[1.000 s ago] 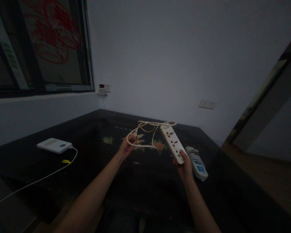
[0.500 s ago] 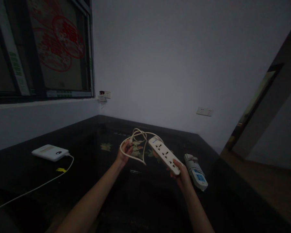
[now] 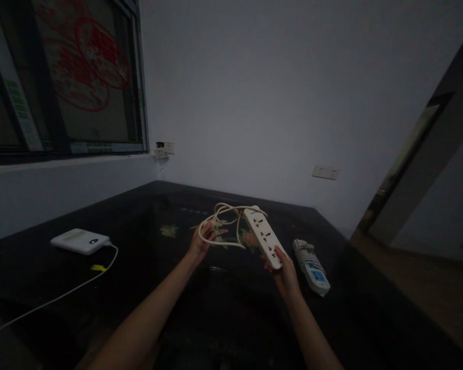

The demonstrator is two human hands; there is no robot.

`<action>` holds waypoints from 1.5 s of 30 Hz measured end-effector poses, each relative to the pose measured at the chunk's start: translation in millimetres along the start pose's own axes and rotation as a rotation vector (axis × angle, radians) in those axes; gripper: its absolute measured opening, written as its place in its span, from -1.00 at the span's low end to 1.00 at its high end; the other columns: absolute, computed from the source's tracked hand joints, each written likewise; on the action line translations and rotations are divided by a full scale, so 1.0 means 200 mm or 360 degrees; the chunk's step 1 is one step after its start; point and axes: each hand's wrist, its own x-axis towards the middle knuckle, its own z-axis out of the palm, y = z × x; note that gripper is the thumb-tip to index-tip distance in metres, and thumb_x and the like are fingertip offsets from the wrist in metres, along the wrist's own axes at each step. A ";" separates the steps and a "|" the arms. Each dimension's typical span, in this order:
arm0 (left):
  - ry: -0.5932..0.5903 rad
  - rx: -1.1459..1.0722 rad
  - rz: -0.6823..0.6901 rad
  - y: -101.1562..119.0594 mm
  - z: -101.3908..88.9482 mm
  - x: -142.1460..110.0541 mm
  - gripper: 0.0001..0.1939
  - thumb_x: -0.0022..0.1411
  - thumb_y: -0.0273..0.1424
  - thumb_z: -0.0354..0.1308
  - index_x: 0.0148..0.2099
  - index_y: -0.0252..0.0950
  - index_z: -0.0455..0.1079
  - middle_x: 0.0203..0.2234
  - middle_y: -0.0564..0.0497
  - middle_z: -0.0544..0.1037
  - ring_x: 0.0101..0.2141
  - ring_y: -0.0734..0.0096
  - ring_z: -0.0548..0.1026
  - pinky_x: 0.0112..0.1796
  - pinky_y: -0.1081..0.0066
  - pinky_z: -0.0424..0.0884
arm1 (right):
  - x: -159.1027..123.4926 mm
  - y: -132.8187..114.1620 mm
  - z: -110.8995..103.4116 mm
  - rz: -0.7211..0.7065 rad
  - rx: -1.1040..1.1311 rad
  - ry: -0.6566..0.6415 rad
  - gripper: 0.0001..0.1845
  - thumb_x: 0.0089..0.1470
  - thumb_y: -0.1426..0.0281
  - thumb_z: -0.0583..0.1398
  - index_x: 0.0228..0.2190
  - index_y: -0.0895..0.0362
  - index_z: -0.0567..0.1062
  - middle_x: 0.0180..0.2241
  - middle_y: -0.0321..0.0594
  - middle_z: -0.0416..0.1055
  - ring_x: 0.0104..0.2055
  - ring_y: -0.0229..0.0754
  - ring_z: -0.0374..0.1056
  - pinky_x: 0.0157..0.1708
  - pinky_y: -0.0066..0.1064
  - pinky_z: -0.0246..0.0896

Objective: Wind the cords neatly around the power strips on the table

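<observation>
A white power strip (image 3: 264,234) with three sockets on its face is held aslant over the table by my right hand (image 3: 281,264), the thumb on top of its near end. From its far end a cream power cord (image 3: 221,244) runs in loose loops across to my left hand (image 3: 202,239). My left hand is closed on the cord near its plug end; the plug itself is mostly hidden by the fingers. Right of my right hand lies a second power strip (image 3: 312,270), grey-white with a blue socket face and its cord wound around it.
A dark glossy table (image 3: 135,267) with a printed flower pattern spans the view. On its left lies a white power bank (image 3: 79,241) with a white cable (image 3: 69,293) running off the edge, beside a yellow tag (image 3: 99,268). Wall sockets (image 3: 324,172) sit behind.
The power strip has swung left and down, then back up slightly, in my right hand. The cord's loops have shifted along with it. Both hands keep their hold.
</observation>
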 end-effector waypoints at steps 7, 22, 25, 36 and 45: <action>-0.0152 0.0257 -0.0071 0.00 0.05 -0.09 -0.61 -0.08 -0.26 0.38 -0.23 -0.30 0.38 -0.52 0.12 0.43 -0.64 0.66 0.30 -0.62 0.59 0.16 | 0.01 0.05 0.00 -0.0044 0.0111 0.0090 -0.53 -0.15 0.21 0.38 -0.22 0.20 0.47 -0.36 -0.21 0.55 -0.48 -0.23 0.43 -0.64 -0.50 0.25; -0.0548 0.0489 -0.0310 0.02 0.05 -0.13 -0.65 -0.05 -0.27 0.34 -0.21 -0.32 0.43 -0.55 0.07 0.38 -0.64 0.62 0.22 -0.65 0.56 0.03 | 0.03 0.01 -0.01 -0.0256 0.0009 0.0072 -0.55 -0.16 0.26 0.38 -0.19 0.08 0.48 -0.23 -0.27 0.52 -0.32 -0.22 0.43 -0.41 -0.42 0.38; -0.0654 0.0543 -0.0401 0.00 0.06 -0.15 -0.68 -0.10 -0.32 0.37 -0.29 -0.33 0.42 -0.58 0.08 0.36 -0.67 0.62 0.20 -0.66 0.55 0.02 | 0.04 0.00 -0.01 -0.0326 -0.0012 0.0126 -0.59 -0.17 0.25 0.38 -0.24 0.11 0.49 -0.23 -0.25 0.51 -0.29 -0.21 0.43 -0.40 -0.42 0.38; -0.0443 0.0655 -0.0228 0.02 0.03 -0.08 -0.71 -0.07 -0.30 0.34 -0.30 -0.36 0.46 -0.44 0.00 0.46 -0.58 0.59 0.26 -0.64 0.58 0.08 | 0.05 -0.01 -0.05 0.0044 -0.0125 0.0037 -0.59 -0.18 0.23 0.38 -0.29 0.20 0.51 -0.43 -0.16 0.55 -0.53 -0.18 0.44 -0.70 -0.52 0.19; -0.0323 0.0664 -0.0172 0.10 0.00 -0.06 -0.78 -0.06 -0.36 0.33 -0.35 -0.37 0.45 -0.60 0.06 0.42 -0.65 0.59 0.28 -0.67 0.60 0.09 | 0.08 -0.02 -0.09 0.0230 -0.0023 0.0123 -0.68 -0.05 0.28 0.31 -0.27 0.22 0.49 -0.49 -0.08 0.55 -0.59 -0.19 0.42 -0.71 -0.50 0.24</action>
